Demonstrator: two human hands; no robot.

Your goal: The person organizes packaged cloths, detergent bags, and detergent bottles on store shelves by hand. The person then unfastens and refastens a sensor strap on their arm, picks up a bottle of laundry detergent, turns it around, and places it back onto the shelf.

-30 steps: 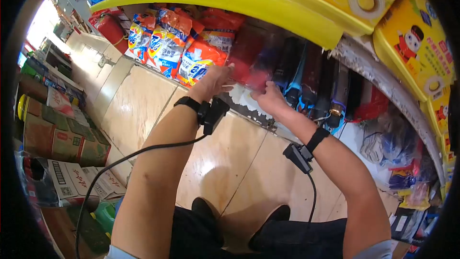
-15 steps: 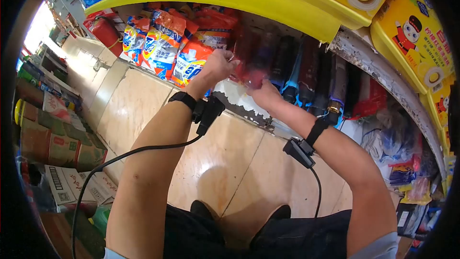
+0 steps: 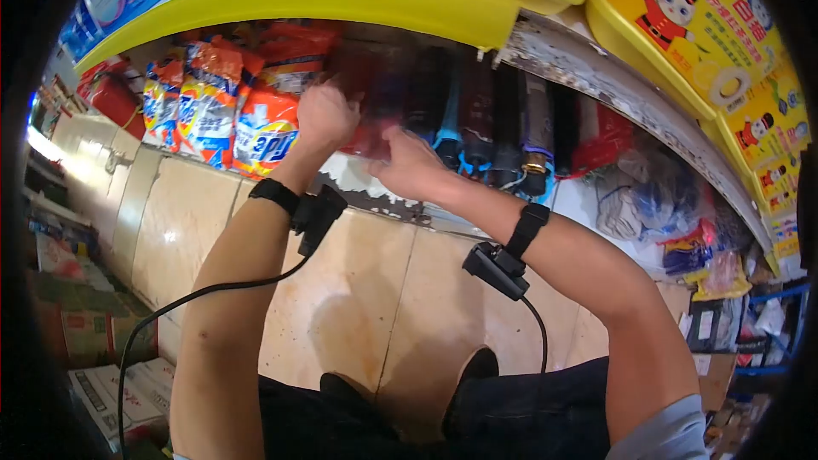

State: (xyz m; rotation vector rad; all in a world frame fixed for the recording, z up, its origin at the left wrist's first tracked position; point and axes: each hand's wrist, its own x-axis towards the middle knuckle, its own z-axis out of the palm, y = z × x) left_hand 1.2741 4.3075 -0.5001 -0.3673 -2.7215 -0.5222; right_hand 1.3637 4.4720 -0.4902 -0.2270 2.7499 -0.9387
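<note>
My left hand (image 3: pixel 328 117) is closed, its fingers curled at the left side of a see-through red plastic bag (image 3: pixel 368 119) on the low shelf. My right hand (image 3: pixel 411 163) grips the bag's near right side with thumb and fingers; motion blurs the bag, and its contents cannot be made out. Just left of my left hand stand orange Tide detergent bags (image 3: pixel 266 132). To the right of the red bag lies a row of long dark items (image 3: pixel 477 115) that look like folded umbrellas, some with blue parts.
A yellow shelf edge (image 3: pixel 298 4) arches above my hands, joined by a peeling metal rim (image 3: pixel 588 60). Yellow boxes (image 3: pixel 682 25) stand on top. Clear plastic bags (image 3: pixel 652 196) lie at the right. Cartons (image 3: pixel 119 396) sit at lower left on the tiled floor (image 3: pixel 341 290).
The view has shifted, so the shelf appears further left. My hands stay at the red bag, both a little closer together in the picture.
</note>
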